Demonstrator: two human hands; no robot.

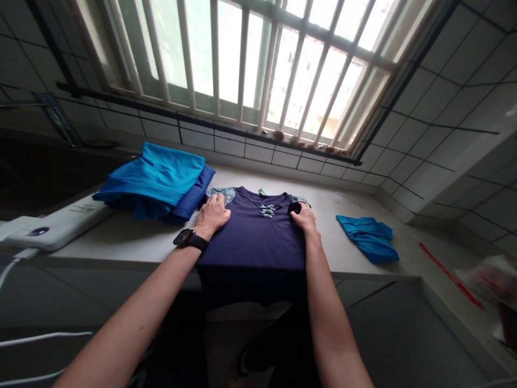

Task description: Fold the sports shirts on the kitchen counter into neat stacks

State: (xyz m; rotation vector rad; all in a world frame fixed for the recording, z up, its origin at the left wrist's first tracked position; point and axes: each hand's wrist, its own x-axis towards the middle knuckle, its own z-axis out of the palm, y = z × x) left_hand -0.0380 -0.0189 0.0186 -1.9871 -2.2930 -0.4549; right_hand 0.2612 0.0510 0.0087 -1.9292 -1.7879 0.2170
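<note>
On the surface (pixel 133 242), the dark purple shirt (pixel 258 237) lay spread, seemingly not yet folded, fingers of the right hand (pixel 305 217) pinching it near one sleeve (pixel 299 199), the left hand (pixel 213 213) curled near the other, its grip unclear, while the blue pile (pixel 161 175) looked folded.

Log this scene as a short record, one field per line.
Shirt: dark purple, on the white counter, lower part over the front edge
Left hand: fingers curled at one shoulder of the shirt; black watch on wrist
Right hand: fingers curled at the other shoulder
To the left: bright blue cloth over darker blue cloth; white device
To the right: small blue cloth; red strip
Behind: barred window
</note>
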